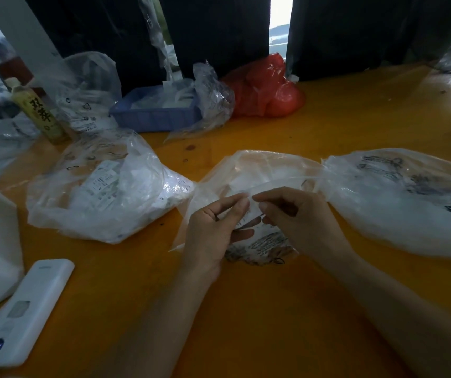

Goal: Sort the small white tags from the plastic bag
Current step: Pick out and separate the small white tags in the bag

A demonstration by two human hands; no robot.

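The bag (257,184) lies on the table (341,118) just beyond both hands, its long axis running left to right. A tag (250,211) is pinched between left hand (213,230) and right hand (298,216), equally near, above the bag's near edge.

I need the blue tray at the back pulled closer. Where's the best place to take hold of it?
Grip the near long rim of the blue tray, coming from the front. That wall faces the person with bare yellow table before it, while a crumpled clear bag drapes over its right end and white pieces fill the inside. Both the left hand and right hand are busy on the middle bag.
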